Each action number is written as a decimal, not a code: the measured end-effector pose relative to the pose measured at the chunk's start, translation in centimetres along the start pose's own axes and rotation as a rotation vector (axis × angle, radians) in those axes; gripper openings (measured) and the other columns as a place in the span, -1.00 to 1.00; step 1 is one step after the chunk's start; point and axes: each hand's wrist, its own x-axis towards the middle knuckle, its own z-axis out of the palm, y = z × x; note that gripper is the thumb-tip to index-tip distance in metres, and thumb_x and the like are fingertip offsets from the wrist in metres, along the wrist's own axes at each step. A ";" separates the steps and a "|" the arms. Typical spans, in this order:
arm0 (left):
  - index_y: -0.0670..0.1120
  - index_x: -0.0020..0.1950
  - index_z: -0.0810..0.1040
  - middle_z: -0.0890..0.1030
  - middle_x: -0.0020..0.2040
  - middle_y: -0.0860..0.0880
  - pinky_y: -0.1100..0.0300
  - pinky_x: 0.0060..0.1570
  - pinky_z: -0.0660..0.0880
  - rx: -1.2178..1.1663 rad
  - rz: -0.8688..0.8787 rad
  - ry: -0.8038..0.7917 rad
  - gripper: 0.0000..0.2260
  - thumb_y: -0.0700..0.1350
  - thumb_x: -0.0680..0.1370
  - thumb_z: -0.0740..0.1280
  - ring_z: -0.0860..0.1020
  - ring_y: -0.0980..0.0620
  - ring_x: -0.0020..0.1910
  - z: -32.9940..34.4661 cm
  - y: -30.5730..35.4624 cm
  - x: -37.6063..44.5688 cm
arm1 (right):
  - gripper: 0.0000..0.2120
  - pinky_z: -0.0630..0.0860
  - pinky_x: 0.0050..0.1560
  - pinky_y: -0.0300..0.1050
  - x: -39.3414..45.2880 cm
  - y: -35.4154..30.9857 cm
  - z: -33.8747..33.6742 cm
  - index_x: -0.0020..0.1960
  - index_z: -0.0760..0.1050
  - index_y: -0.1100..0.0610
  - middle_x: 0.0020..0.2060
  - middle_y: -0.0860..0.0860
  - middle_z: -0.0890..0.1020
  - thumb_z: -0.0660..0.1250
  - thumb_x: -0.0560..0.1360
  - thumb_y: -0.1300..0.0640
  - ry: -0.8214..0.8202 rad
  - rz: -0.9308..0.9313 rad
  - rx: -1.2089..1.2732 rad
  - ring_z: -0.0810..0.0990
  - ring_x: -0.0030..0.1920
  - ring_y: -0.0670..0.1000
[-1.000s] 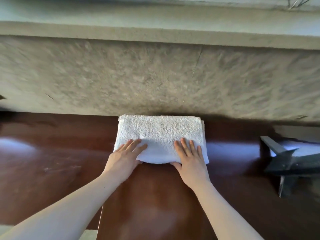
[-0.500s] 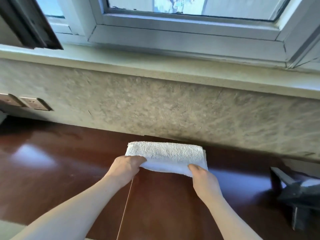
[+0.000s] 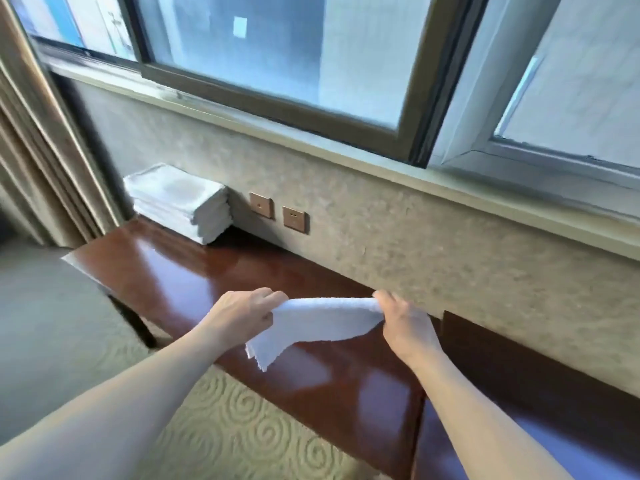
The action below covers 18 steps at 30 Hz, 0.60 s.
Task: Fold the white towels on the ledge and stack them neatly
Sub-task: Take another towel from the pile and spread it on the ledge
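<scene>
A folded white towel [image 3: 320,323] hangs in the air just above the glossy brown wooden ledge [image 3: 194,278]. My left hand [image 3: 242,313] pinches its left end and my right hand [image 3: 405,323] pinches its right end. The towel's lower left corner droops toward the ledge. At the far left end of the ledge, against the wall, stands a stack of folded white towels [image 3: 180,200], well apart from both hands.
Two brass wall sockets [image 3: 278,211] sit on the textured wall right of the stack. A window sill [image 3: 381,168] runs above. A curtain [image 3: 38,150] hangs at the left. Patterned carpet [image 3: 242,427] lies below the ledge's front edge.
Both hands went from pressing the towel flat to gripping its ends and lifting it off the ledge. The view swung up and left, bringing the towel stack into sight.
</scene>
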 end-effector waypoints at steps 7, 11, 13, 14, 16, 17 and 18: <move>0.15 0.15 0.32 0.60 0.03 0.08 0.14 -0.17 0.36 -0.145 -0.201 -0.045 -0.75 0.18 0.58 0.30 0.59 -0.03 0.00 -6.7 -11.9 -8.9 | -0.63 0.49 0.01 -0.02 5.1 -15.3 -1.5 0.29 0.41 0.07 0.17 0.03 0.58 0.12 0.54 0.34 0.065 -0.195 0.009 0.59 0.13 0.16; -0.02 0.00 0.52 0.46 -0.23 0.15 0.12 -0.20 0.31 -0.078 -0.350 0.003 -0.70 0.21 0.55 0.37 0.52 0.01 -0.11 -8.5 -17.2 -10.8 | -0.63 0.54 -0.03 0.02 8.3 -20.8 -1.2 0.20 0.43 0.06 0.10 0.01 0.57 0.13 0.48 0.36 0.094 -0.309 0.022 0.57 0.09 0.15; 0.02 -0.02 0.55 0.50 -0.22 0.12 0.11 -0.23 0.33 -0.004 -0.419 0.024 -0.69 0.26 0.53 0.35 0.55 0.03 -0.08 -9.1 -20.4 -11.1 | -0.62 0.55 -0.05 0.03 10.6 -23.4 -0.6 0.20 0.43 0.06 0.10 0.00 0.57 0.12 0.47 0.37 0.099 -0.344 0.007 0.56 0.10 0.15; 0.05 -0.01 0.56 0.56 -0.16 0.11 0.12 -0.23 0.32 0.031 -0.437 0.036 -0.70 0.27 0.52 0.35 0.58 0.03 -0.03 -9.4 -21.7 -11.0 | -0.61 0.54 -0.04 0.02 11.6 -24.4 -0.3 0.21 0.42 0.05 0.11 0.00 0.56 0.13 0.47 0.37 0.096 -0.348 -0.005 0.56 0.11 0.15; 0.10 0.00 0.58 0.62 -0.05 0.11 0.13 -0.22 0.29 0.075 -0.475 0.050 -0.71 0.29 0.51 0.35 0.57 0.06 0.06 -9.8 -25.2 -10.6 | -0.61 0.50 -0.03 0.00 14.2 -26.8 0.8 0.25 0.41 0.02 0.14 -0.02 0.56 0.13 0.50 0.34 0.090 -0.343 -0.031 0.56 0.12 0.14; 0.10 0.02 0.58 0.62 -0.03 0.12 0.13 -0.22 0.31 0.104 -0.494 0.036 -0.71 0.29 0.51 0.35 0.55 0.08 0.09 -9.9 -27.1 -10.3 | -0.61 0.48 -0.02 -0.02 15.9 -28.1 1.6 0.27 0.40 -0.01 0.15 -0.04 0.57 0.14 0.52 0.32 0.080 -0.336 -0.047 0.57 0.12 0.13; 0.10 0.04 0.58 0.62 -0.02 0.13 0.13 -0.20 0.35 0.137 -0.507 0.003 -0.70 0.29 0.52 0.33 0.53 0.10 0.11 -10.0 -28.9 -9.9 | -0.62 0.47 -0.02 -0.03 17.5 -29.3 2.3 0.28 0.39 -0.03 0.16 -0.05 0.57 0.16 0.53 0.29 0.057 -0.329 -0.060 0.58 0.12 0.12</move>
